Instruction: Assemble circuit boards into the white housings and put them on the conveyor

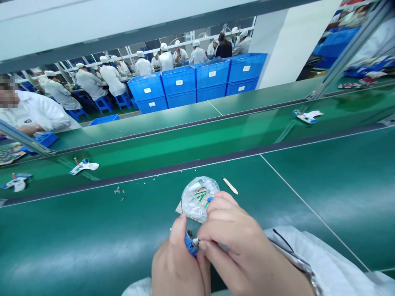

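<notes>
Small blue plastic part (190, 246) sits low centre, above the green bench mat (92, 238), pinched between both hands. Left hand (176, 265) closed round it, thumb up. Right hand (243, 242) fingertips closed on its tip. Crumpled clear plastic bag (197, 197) of small pieces lies just beyond, pale wooden stick (230, 185) beside it.

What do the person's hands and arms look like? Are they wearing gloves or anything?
No gloves: the left hand and the right hand are both bare. The right arm wears a loose white sleeve with a thin dark line along it. A silvery metal wristband peeks out at the end of that sleeve. A scrap of white cuff shows at the left wrist too.
</notes>
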`<state>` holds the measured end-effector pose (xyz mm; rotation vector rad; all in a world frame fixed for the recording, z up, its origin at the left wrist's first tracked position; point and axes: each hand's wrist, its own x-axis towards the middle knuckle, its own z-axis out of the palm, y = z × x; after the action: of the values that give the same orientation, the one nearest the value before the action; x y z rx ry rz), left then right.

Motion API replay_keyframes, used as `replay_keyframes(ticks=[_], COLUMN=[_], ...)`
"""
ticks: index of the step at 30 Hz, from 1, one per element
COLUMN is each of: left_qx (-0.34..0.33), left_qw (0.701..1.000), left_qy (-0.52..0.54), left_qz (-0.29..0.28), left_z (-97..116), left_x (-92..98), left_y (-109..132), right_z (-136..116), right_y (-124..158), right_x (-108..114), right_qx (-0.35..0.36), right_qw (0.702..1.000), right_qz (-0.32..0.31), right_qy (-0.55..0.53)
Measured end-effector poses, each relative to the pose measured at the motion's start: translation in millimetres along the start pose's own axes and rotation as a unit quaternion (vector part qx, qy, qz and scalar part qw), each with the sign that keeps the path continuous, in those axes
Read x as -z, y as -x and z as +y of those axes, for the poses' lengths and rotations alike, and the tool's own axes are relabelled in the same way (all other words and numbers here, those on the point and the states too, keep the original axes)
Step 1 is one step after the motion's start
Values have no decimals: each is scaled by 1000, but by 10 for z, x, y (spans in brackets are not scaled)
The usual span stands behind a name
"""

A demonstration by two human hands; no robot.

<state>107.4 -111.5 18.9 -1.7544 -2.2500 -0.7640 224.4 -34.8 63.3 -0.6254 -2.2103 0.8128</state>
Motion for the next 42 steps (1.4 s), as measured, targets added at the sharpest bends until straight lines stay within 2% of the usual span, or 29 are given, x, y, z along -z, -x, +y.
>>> replay_keyframes(ticks=[5, 9, 18, 21, 23, 25, 27, 30, 33, 36, 39, 42], left_qx=[-27, -44, 6, 17, 14, 21, 57, 110, 151, 220, 259, 273], left_qw=[999, 997, 999, 999, 991, 963, 921, 866, 825, 791, 770, 775], left_qy=[-27, -47, -41, -3, 63, 163, 256, 364, 461, 509, 524, 503], left_qz=[34, 36, 22, -43, -122, -215, -289, -324, -292, -259, -254, -268], left_z=[-28, -28, -21, -46, -72, -110, -165, -273, -384, -492, -623, -770], left_x=[-23, -21, -84, -25, 43, 99, 111, 24, -110, -168, -169, -254], left_y=[42, 48, 117, 38, -69, -188, -282, -343, -341, -330, -329, -357], right_z=[-44, -43, -63, -4, 85, 199, 312, 487, 785, 1279, 1814, 2171], right_y=[41, 47, 66, 36, -8, -67, -137, -274, -491, -767, -979, -1089], right_x=[-44, -57, -115, -85, -56, -38, -43, -69, -6, 247, 606, 818], right_qx=[-25, -32, -69, -84, -107, -148, -213, -301, -340, -381, -421, -446], right_qw=[999, 998, 995, 992, 985, 968, 934, 891, 901, 913, 891, 868], right_qz=[32, 36, 24, 13, -14, -67, -126, -164, -109, 37, 173, 201], right_qy=[-21, -41, -70, -98, -135, -191, -257, -297, -247, -137, -3, 88])
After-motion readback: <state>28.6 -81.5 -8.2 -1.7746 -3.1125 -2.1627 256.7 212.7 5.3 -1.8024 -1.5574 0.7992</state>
